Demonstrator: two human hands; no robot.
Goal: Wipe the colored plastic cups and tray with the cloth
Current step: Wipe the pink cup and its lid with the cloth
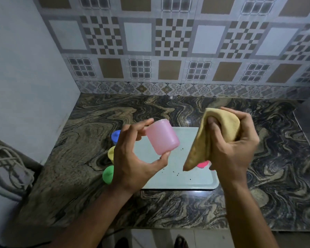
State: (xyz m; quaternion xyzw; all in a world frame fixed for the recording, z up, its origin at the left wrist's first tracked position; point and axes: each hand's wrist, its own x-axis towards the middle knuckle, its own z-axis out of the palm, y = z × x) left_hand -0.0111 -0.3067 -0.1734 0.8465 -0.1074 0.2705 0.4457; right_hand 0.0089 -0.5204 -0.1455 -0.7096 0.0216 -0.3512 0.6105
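Fingers [131, 133] of my left hand [132, 158] curl loosely around the pink cup [162, 136], index tip at its upper end, thumb under its lower edge; it is tilted, long axis running from upper left down to lower right, above the tray [177, 178]. My right hand [234, 145] is clenched on the tan cloth [220, 129], its loose corner hanging down-left, apart from the cup. Blue [115, 136], yellow [111, 153] and green [108, 174] cups stand on the marbled surface [168, 208] left of the tray, partly behind my left hand. A red cup [203, 164] peeks out behind the cloth.
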